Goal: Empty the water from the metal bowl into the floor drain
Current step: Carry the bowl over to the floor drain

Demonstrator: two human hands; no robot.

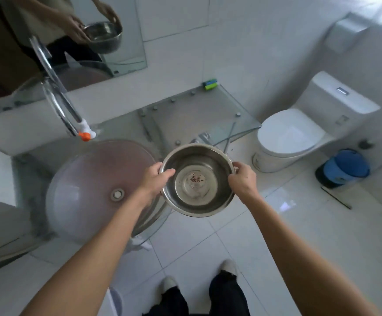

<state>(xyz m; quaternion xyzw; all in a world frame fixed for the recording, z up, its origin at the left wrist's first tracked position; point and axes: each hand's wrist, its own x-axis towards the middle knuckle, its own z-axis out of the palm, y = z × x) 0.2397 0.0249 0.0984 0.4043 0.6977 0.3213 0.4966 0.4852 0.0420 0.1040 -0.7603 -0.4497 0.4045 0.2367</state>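
I see the round frosted glass basin [89, 190] at left and the white toilet [292, 135] at right. Between them I hold the round steel bowl [198, 180] level above the white floor tiles [242, 247], my left hand [154, 181] and right hand [242, 179] each pinching its rim on opposite sides.

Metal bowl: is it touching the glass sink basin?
Cannot tell. In the head view the metal bowl, held by both hands, overlaps the sink basin's rim; no gap shows.
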